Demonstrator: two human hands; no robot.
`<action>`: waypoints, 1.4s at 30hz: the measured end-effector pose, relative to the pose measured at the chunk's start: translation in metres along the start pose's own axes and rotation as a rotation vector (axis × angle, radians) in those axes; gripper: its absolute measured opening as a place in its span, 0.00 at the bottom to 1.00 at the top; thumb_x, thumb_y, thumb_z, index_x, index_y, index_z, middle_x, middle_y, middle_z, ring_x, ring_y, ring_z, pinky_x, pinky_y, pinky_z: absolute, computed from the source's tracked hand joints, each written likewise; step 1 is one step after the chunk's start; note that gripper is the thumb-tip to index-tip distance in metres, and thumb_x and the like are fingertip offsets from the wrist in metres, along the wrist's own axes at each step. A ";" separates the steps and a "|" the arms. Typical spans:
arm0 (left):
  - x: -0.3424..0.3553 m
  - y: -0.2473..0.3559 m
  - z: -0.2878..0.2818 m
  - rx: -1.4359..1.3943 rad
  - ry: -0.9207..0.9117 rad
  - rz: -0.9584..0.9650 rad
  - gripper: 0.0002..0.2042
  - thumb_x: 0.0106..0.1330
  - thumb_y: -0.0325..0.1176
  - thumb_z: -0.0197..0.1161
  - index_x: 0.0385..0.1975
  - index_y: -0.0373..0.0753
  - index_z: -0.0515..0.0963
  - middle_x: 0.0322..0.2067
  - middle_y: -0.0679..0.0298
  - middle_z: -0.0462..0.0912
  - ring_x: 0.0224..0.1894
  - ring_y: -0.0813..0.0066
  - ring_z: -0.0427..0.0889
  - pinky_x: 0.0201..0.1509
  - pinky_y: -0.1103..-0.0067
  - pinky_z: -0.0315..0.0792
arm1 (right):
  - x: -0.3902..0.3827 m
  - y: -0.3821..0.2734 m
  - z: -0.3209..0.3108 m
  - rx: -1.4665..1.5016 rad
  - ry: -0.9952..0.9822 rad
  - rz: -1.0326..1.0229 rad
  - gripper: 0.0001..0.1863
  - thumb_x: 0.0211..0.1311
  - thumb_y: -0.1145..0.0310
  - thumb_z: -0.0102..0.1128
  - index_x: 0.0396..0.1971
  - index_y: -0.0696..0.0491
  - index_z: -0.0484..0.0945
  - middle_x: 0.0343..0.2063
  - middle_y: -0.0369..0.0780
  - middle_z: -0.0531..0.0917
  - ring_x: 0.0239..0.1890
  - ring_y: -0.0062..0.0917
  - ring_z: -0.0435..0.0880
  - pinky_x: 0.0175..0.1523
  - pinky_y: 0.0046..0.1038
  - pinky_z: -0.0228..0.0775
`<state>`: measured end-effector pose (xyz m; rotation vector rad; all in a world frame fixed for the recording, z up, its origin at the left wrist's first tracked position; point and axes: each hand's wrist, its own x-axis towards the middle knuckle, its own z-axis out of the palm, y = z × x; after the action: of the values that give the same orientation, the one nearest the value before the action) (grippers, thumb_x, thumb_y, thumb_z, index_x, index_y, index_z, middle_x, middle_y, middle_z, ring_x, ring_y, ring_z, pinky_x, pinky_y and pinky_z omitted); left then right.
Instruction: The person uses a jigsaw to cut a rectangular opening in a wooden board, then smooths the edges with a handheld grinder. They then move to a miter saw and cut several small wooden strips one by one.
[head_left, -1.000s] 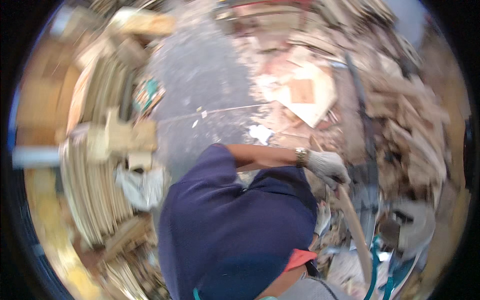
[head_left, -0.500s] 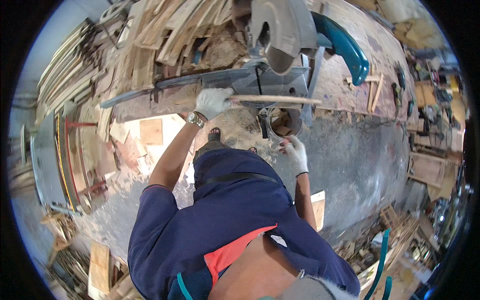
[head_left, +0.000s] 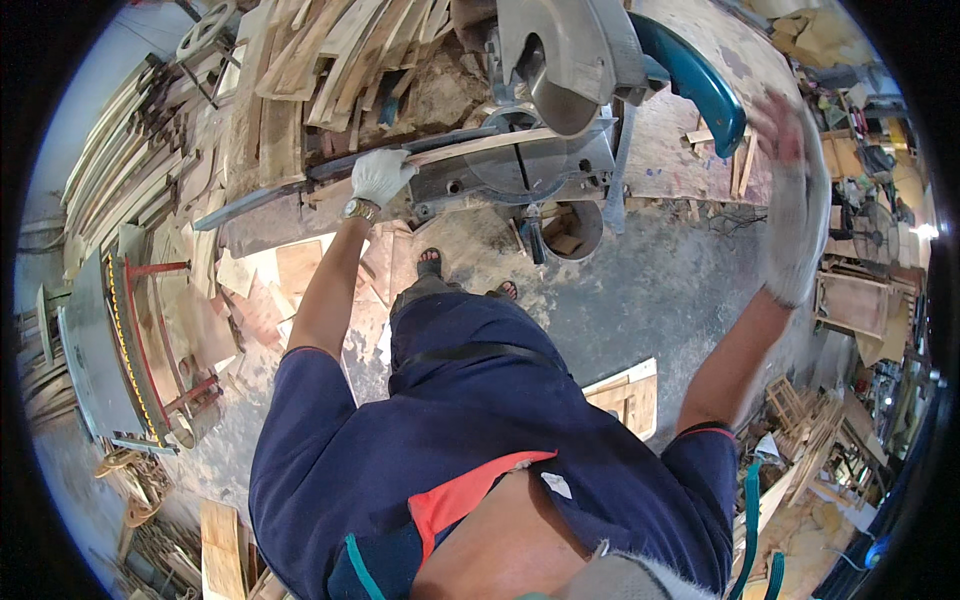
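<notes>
My left hand [head_left: 381, 177], in a white glove, is closed on the left end of a thin wooden strip [head_left: 484, 145]. The strip lies across the grey table [head_left: 565, 178] of a miter saw, over its dark slot and along the back fence. Above it sits the saw's raised metal head [head_left: 572, 55], with a teal handle [head_left: 690, 75] reaching to the right. My right hand [head_left: 795, 205] is up beside that handle, not touching it. Its glove is blurred by motion, but the bare fingertips look stretched out and nothing shows in them.
Long wooden boards [head_left: 335, 60] are piled behind the saw at the left. A round bin [head_left: 575, 230] with offcuts stands below the saw table. Thin wood pieces [head_left: 742, 165] lie on the bench to the right. Cut panels [head_left: 298, 268] rest on the floor at the left.
The wooden strip has moved away from me onto the saw table, with my left hand still on it. My right hand has swung from near the bin out to the right and up beside the handle.
</notes>
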<state>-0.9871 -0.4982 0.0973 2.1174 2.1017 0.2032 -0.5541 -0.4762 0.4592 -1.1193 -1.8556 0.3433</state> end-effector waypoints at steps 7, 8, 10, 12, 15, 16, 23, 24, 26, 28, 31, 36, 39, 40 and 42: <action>0.014 0.007 0.008 0.053 0.105 -0.065 0.29 0.62 0.67 0.60 0.37 0.44 0.86 0.25 0.57 0.87 0.31 0.52 0.88 0.32 0.60 0.78 | 0.108 -0.001 0.053 -0.588 -0.780 0.186 0.21 0.70 0.59 0.54 0.57 0.53 0.78 0.33 0.41 0.87 0.29 0.24 0.86 0.38 0.30 0.80; 0.017 0.021 -0.003 0.005 0.091 -0.117 0.27 0.62 0.66 0.62 0.43 0.46 0.83 0.27 0.57 0.88 0.32 0.53 0.88 0.32 0.61 0.78 | 0.108 0.009 0.052 -0.478 -0.790 0.276 0.19 0.69 0.60 0.54 0.54 0.54 0.78 0.28 0.39 0.86 0.23 0.23 0.85 0.32 0.28 0.79; 0.014 0.027 -0.009 -0.025 0.134 -0.111 0.27 0.62 0.61 0.65 0.52 0.48 0.79 0.30 0.57 0.88 0.33 0.54 0.89 0.34 0.62 0.79 | 0.106 0.015 0.054 -0.560 -0.785 0.287 0.20 0.68 0.63 0.54 0.56 0.54 0.77 0.28 0.38 0.84 0.24 0.22 0.84 0.31 0.26 0.78; 0.014 0.015 0.003 -0.027 0.193 -0.016 0.26 0.63 0.57 0.67 0.56 0.49 0.76 0.32 0.57 0.88 0.35 0.55 0.88 0.37 0.63 0.79 | 0.092 0.022 0.051 -0.526 -0.731 0.333 0.25 0.64 0.68 0.55 0.62 0.53 0.73 0.30 0.40 0.83 0.25 0.23 0.85 0.29 0.27 0.79; 0.001 0.001 0.009 -0.020 0.174 -0.023 0.24 0.64 0.54 0.66 0.56 0.48 0.77 0.34 0.58 0.88 0.37 0.56 0.88 0.40 0.63 0.78 | 0.048 0.012 0.064 -0.286 -0.674 0.522 0.35 0.61 0.72 0.54 0.71 0.51 0.64 0.36 0.43 0.83 0.28 0.26 0.87 0.28 0.29 0.79; -0.001 0.000 0.007 -0.008 0.161 -0.032 0.24 0.64 0.53 0.66 0.56 0.48 0.77 0.33 0.59 0.88 0.38 0.56 0.88 0.41 0.63 0.78 | 0.030 0.014 0.062 -0.113 -0.637 0.560 0.36 0.62 0.72 0.53 0.73 0.51 0.61 0.38 0.42 0.83 0.31 0.25 0.87 0.30 0.27 0.79; 0.009 0.017 -0.011 0.030 0.012 -0.091 0.29 0.66 0.60 0.62 0.61 0.48 0.77 0.35 0.55 0.88 0.39 0.58 0.88 0.42 0.64 0.79 | -0.060 0.051 0.070 -0.055 -0.392 0.596 0.15 0.56 0.76 0.58 0.45 0.58 0.73 0.27 0.36 0.77 0.25 0.18 0.76 0.30 0.25 0.71; 0.007 0.014 -0.009 0.046 0.025 -0.115 0.29 0.64 0.60 0.64 0.60 0.50 0.78 0.35 0.57 0.89 0.39 0.58 0.88 0.42 0.64 0.78 | -0.066 0.056 0.073 -0.045 -0.382 0.598 0.15 0.55 0.76 0.59 0.44 0.57 0.73 0.27 0.37 0.77 0.26 0.20 0.76 0.31 0.26 0.71; 0.008 0.006 0.006 0.042 0.115 -0.063 0.28 0.62 0.59 0.67 0.58 0.51 0.79 0.31 0.58 0.88 0.37 0.57 0.87 0.42 0.63 0.78 | -0.087 0.066 0.080 -0.058 -0.333 0.594 0.16 0.52 0.77 0.60 0.43 0.57 0.72 0.28 0.39 0.77 0.27 0.23 0.77 0.35 0.27 0.72; 0.012 0.009 0.005 0.036 0.091 -0.066 0.28 0.60 0.56 0.69 0.58 0.50 0.80 0.31 0.57 0.87 0.36 0.57 0.87 0.43 0.63 0.78 | -0.112 0.080 0.087 -0.018 -0.244 0.588 0.17 0.49 0.76 0.62 0.42 0.56 0.72 0.28 0.39 0.77 0.30 0.27 0.77 0.38 0.29 0.73; 0.006 -0.002 0.013 -0.045 0.198 0.002 0.30 0.61 0.54 0.70 0.60 0.47 0.80 0.37 0.56 0.88 0.41 0.56 0.86 0.46 0.62 0.78 | -0.137 0.090 0.096 -0.041 -0.226 0.619 0.25 0.48 0.75 0.65 0.50 0.57 0.73 0.32 0.45 0.83 0.36 0.32 0.85 0.46 0.33 0.77; 0.005 -0.007 0.017 0.020 0.093 -0.075 0.30 0.64 0.55 0.68 0.64 0.46 0.78 0.33 0.49 0.86 0.36 0.51 0.86 0.41 0.60 0.79 | -0.177 0.117 0.118 -0.141 -0.277 0.652 0.37 0.49 0.69 0.67 0.64 0.50 0.67 0.32 0.54 0.84 0.38 0.54 0.86 0.44 0.46 0.77; 0.013 -0.006 0.018 0.155 -0.008 -0.145 0.32 0.62 0.51 0.70 0.65 0.44 0.76 0.33 0.49 0.86 0.37 0.51 0.86 0.43 0.61 0.79 | -0.208 0.145 0.137 -0.099 -0.258 0.591 0.40 0.45 0.67 0.67 0.64 0.48 0.66 0.29 0.56 0.82 0.37 0.57 0.84 0.41 0.50 0.74; 0.016 -0.007 0.019 0.137 0.009 -0.115 0.33 0.61 0.50 0.71 0.66 0.44 0.76 0.33 0.49 0.86 0.36 0.52 0.86 0.42 0.61 0.79 | -0.218 0.153 0.141 -0.108 -0.258 0.593 0.40 0.46 0.67 0.66 0.64 0.47 0.66 0.29 0.56 0.82 0.36 0.57 0.83 0.41 0.50 0.74; 0.016 -0.020 0.029 0.074 0.056 -0.080 0.33 0.59 0.46 0.74 0.66 0.44 0.76 0.33 0.49 0.87 0.35 0.51 0.86 0.40 0.61 0.79 | -0.218 0.153 0.140 -0.092 -0.260 0.585 0.40 0.47 0.66 0.66 0.65 0.48 0.65 0.29 0.55 0.82 0.36 0.57 0.84 0.40 0.50 0.74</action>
<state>-1.0006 -0.4824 0.0648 2.0863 2.2543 0.1793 -0.5455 -0.5400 0.1652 -1.7455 -1.7403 0.7706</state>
